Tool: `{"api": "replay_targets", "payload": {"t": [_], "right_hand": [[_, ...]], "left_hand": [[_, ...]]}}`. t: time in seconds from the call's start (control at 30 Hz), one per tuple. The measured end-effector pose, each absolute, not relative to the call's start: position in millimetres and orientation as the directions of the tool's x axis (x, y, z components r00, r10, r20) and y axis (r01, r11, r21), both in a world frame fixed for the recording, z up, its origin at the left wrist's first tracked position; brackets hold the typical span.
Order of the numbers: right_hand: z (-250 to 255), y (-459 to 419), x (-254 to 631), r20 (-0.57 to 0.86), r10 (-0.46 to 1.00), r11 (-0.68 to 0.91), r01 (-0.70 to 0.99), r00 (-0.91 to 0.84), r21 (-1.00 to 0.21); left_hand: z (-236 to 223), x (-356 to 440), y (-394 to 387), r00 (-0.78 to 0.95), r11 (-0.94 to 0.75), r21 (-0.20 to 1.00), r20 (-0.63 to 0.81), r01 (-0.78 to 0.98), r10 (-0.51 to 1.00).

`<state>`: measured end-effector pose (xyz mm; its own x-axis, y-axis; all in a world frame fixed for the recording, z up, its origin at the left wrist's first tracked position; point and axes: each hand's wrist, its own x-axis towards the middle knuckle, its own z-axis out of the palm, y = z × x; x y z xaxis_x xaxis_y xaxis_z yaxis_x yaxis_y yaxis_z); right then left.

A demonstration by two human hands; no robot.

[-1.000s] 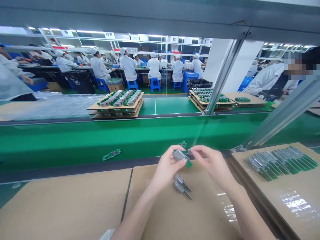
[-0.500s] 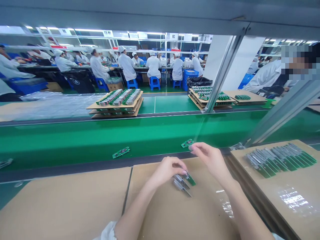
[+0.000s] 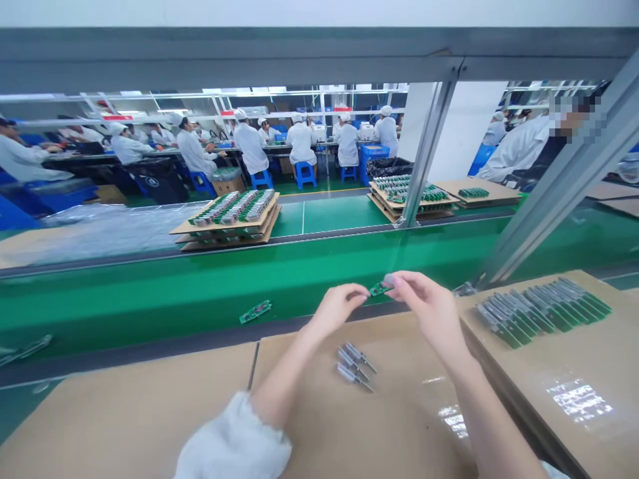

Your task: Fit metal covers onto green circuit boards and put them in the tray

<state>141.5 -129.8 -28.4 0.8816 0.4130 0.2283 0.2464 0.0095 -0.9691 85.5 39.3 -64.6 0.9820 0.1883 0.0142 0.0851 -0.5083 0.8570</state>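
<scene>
Both hands, left hand [image 3: 339, 306] and right hand [image 3: 424, 306], now pinch one green board [image 3: 379, 289] above the conveyor belt [image 3: 150, 293].

A: What are you wearing on your left arm [image 3: 279, 392]?
B: You've got a fluffy white sleeve [image 3: 234, 442] bunched at lower centre; both your hands are bare, 0 gloves.

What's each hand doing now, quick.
Left hand: fingers pinched on the small green board.
Right hand: pinching the same board's other end.
</scene>
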Motion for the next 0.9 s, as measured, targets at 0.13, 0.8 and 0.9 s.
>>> {"api": "replay_targets", "payload": {"t": [0.13,0.8,0.9], "right_hand": [[-16.8,-134.4,138.8,0.268,0.249,0.119,0.245,0.931,-0.962],[-8.4,-132.9,121.6,0.24,0.373,0.018,0.251,0.896,-0.968],[-6.2,-127.7,111.2,0.263,0.448,-0.044,0.315,0.854,-0.948]], "left_hand": [[-69.4,143.5,19.4,0.982,-0.533,0.84,0.003,0.1,0.189],[-26.1,42.6,-4.2,0.974,0.592,0.805,-0.101,-0.039,0.201],[-23.9,27.2,-7.2,0.99,0.727,0.677,0.005,-0.109,0.143]]}}
